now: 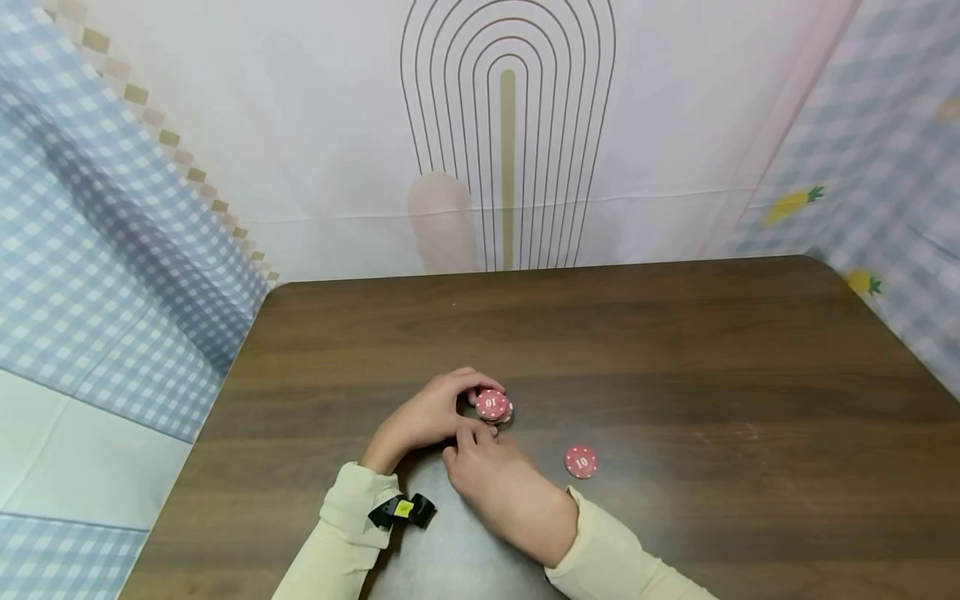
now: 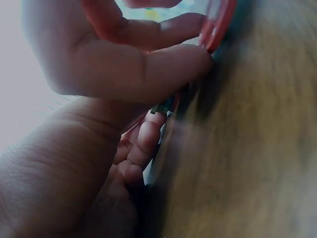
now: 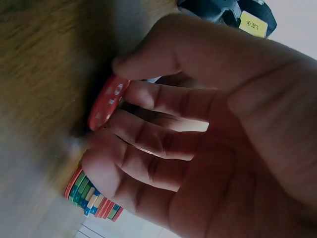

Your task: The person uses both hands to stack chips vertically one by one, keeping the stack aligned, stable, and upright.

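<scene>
A stack of poker chips point(image 1: 492, 406) stands on the table, a red "10" chip on top. My left hand point(image 1: 435, 411) curls around its left side, thumb and fingers at its edges. In the left wrist view a red chip edge point(image 2: 223, 27) shows at those fingertips. My right hand point(image 1: 510, 487) lies just nearer than the stack, its fingertips mostly hidden in the head view. In the right wrist view its thumb and fingers pinch a red chip point(image 3: 106, 101) close to the table, apart from the multicoloured stack. To the right, a lone red "10" chip point(image 1: 581, 461) lies flat.
The brown wooden table point(image 1: 712, 375) ends at a pale cloth backdrop point(image 1: 322, 150) with printed arches. Blue checked cloth point(image 1: 112, 208) hangs at both sides. A black strap point(image 1: 423, 510) with a yellow label sits on the left wrist.
</scene>
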Demonstrator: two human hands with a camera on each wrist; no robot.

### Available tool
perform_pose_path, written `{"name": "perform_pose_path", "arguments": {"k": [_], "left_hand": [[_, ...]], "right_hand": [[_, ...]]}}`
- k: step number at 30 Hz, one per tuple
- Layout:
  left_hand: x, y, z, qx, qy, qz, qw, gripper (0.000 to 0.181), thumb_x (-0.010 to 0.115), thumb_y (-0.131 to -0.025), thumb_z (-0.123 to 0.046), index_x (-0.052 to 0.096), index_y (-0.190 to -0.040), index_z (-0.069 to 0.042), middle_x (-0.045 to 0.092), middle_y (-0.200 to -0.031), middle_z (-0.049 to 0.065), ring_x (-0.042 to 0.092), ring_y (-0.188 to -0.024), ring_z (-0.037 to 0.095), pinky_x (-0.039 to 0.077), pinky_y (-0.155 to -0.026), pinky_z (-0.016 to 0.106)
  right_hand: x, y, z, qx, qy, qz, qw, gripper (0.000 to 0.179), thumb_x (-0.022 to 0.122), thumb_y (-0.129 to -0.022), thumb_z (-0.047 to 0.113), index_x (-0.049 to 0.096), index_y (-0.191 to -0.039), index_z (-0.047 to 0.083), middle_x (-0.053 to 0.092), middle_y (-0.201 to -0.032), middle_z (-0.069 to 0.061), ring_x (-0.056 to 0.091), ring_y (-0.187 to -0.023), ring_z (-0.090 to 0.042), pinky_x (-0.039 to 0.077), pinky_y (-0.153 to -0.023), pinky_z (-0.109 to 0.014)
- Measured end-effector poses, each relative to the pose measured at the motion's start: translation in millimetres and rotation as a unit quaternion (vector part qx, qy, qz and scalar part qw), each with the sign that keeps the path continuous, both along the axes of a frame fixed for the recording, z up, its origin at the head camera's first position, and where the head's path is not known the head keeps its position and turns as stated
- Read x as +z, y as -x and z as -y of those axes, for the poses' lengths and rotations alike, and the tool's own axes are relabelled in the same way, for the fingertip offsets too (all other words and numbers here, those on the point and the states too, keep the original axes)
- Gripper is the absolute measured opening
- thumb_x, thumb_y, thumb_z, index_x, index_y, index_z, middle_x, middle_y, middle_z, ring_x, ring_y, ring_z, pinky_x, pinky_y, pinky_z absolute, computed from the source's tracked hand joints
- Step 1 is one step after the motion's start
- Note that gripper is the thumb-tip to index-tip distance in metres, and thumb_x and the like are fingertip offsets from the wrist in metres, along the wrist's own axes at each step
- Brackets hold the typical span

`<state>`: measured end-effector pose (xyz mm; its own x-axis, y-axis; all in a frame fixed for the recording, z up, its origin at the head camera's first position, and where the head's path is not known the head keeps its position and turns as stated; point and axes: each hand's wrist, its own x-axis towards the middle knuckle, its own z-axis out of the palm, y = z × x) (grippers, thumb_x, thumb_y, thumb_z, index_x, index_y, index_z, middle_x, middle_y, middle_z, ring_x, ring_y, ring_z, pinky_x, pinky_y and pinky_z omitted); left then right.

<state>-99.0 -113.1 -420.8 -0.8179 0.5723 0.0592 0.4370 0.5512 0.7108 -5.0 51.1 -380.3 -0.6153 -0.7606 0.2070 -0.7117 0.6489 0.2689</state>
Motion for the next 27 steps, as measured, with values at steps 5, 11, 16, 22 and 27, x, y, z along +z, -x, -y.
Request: {"name": "perform_pose_path", "arguments": {"k": [5,11,16,22,27], "left_hand": [[-1.5,-1.7,1.2,-0.003,-0.008,0.002,1.0000,0.043,0.078,-0.090,-0.007,0.071,-0.132,-0.016,0.068,-0.125,0.001,0.063,-0.115,0.018,0.050,-0.101,0.041],[-1.4,-2.5,1.8,-0.002,-0.011,-0.008,0.9999,0.037,0.078,-0.092,-0.014,0.071,-0.128,-0.013,0.069,-0.124,0.001,0.064,-0.115,0.018,0.051,-0.103,0.039],[-2.5,-1.9,0.8,0.012,0.001,-0.002,0.9999,0.031,0.087,-0.085,-0.018,0.070,-0.110,-0.014,0.066,-0.109,-0.003,0.060,-0.100,0.013,0.050,-0.093,0.033],[-2.5,-1.1,0.7,0.018,-0.003,0.006,0.9998,0.030,0.087,-0.083,-0.015,0.069,-0.107,-0.015,0.063,-0.105,-0.005,0.057,-0.097,0.012,0.048,-0.091,0.031],[-1.7,0.0,0.3,0.015,-0.003,0.005,0.9999,0.033,0.086,-0.083,-0.014,0.070,-0.112,-0.015,0.064,-0.107,-0.004,0.058,-0.098,0.012,0.049,-0.092,0.031]], "right_hand": [[14.5,5.5,-6,0.022,0.012,0.059,0.9980,0.019,0.081,-0.086,0.016,0.064,-0.093,0.011,0.066,-0.095,-0.007,0.063,-0.082,-0.024,0.055,-0.069,-0.033],[33.4,31.8,-21,0.021,0.090,0.123,0.9882,0.038,0.084,-0.079,0.011,0.064,-0.109,0.000,0.062,-0.102,-0.013,0.063,-0.088,-0.027,0.057,-0.073,-0.036],[28.7,50.1,-30,0.016,0.156,0.116,0.9807,0.029,0.078,-0.078,0.000,0.063,-0.102,-0.001,0.050,-0.088,-0.008,0.052,-0.078,-0.023,0.050,-0.067,-0.028],[19.2,55.9,-32,0.021,0.150,0.067,0.9862,0.024,0.078,-0.077,0.004,0.063,-0.096,0.004,0.051,-0.079,-0.004,0.051,-0.074,-0.023,0.048,-0.064,-0.025],[15.3,57.1,-33,0.023,0.149,0.041,0.9878,0.022,0.078,-0.077,0.005,0.062,-0.092,0.005,0.049,-0.077,-0.003,0.049,-0.070,-0.021,0.046,-0.060,-0.023]]}}
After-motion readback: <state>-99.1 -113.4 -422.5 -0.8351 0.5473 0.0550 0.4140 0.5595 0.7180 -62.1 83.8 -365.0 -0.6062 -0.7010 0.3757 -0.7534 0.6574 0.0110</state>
